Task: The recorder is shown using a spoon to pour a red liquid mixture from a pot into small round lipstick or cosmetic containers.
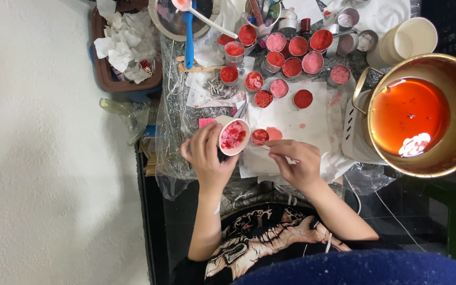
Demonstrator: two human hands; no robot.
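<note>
Left of the brass pot (pixel 423 113), the left hand (pixel 207 158) wraps a light, crushable paper cup (pixel 233 136) by its sides; the right hand (pixel 296 161) pinches a thin stick (pixel 264 148).

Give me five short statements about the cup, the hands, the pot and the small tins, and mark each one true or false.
1. The left hand holds a paper cup with pink and red bits inside. True.
2. The right hand rests inside the big pot. False: it pinches a thin stick beside a small red-filled tin on the white paper.
3. The large metal pot holds orange-red liquid. True.
4. All the small tins on the table are empty. False: many are filled with red or pink material.
5. The bin of crumpled tissues sits to the right of the pot. False: it is far to the left.
</note>
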